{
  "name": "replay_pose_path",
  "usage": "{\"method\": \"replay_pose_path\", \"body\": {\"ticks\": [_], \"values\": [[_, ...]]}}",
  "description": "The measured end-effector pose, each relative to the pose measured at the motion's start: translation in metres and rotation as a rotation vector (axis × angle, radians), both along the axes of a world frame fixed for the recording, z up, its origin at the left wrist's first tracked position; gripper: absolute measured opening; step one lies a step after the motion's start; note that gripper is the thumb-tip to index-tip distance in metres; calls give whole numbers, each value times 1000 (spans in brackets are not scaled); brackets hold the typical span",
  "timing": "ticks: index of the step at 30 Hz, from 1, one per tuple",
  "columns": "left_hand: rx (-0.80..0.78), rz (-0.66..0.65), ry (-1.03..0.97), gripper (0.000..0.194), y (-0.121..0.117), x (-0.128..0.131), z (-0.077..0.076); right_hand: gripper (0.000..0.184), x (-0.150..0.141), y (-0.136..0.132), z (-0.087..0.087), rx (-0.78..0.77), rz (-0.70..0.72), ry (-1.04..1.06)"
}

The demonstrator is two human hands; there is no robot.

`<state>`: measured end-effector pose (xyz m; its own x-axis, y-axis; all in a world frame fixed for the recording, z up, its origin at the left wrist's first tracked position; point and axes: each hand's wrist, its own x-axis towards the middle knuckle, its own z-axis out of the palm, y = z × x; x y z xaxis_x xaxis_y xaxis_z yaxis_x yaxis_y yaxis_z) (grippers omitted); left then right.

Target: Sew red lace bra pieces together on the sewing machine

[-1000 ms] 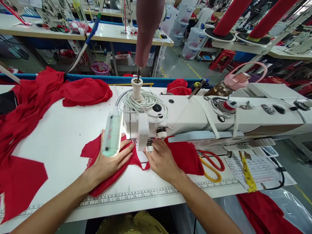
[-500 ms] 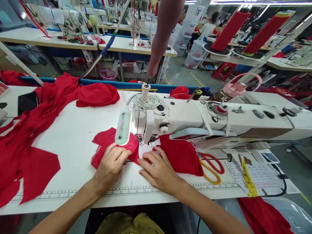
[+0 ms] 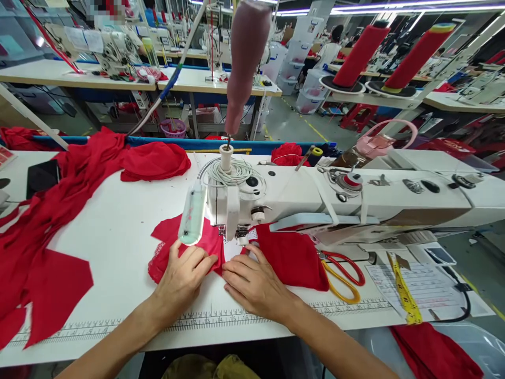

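A piece of red fabric (image 3: 169, 231) lies under the head of a white sewing machine (image 3: 292, 189), left of the needle area. My left hand (image 3: 183, 273) is closed on its front edge, fingers bent and thumb side tucked under. My right hand (image 3: 252, 281) is closed at the fabric's right end, in front of the presser foot (image 3: 241, 234), its index finger reaching up toward it. More red fabric (image 3: 292, 258) lies flat right of the needle, partly beneath the machine arm. A clear greenish guard (image 3: 192, 216) hangs over the left piece.
Scissors (image 3: 343, 273) with red and yellow handles lie right of the fabric. A yellow measuring tape (image 3: 404, 289) rests on a written sheet (image 3: 426, 284). A long red fabric heap (image 3: 74, 195) covers the left side. A printed ruler (image 3: 213, 318) runs along the table's front edge.
Both hands have drawn back from the needle toward the table's front edge. The left hand went from lying flat on the fabric to gripping its edge. The view has tilted up.
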<state>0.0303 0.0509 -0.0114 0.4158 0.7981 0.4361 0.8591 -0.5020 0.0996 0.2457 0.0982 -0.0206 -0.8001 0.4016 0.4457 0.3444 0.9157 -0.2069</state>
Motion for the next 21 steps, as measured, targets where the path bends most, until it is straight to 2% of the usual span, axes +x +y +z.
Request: {"method": "replay_pose_path", "body": {"ticks": [9,17,21], "values": [[-65,-23,40,46,-3,1,-3,12,-1,-2,-3,44,-5,26],[69,-106,107,32,-3,3,-7,13,0,8,11,60,54,-91],[34,-60,24,33,-3,1,-11,20,-4,13,10,99,49,-47]]}}
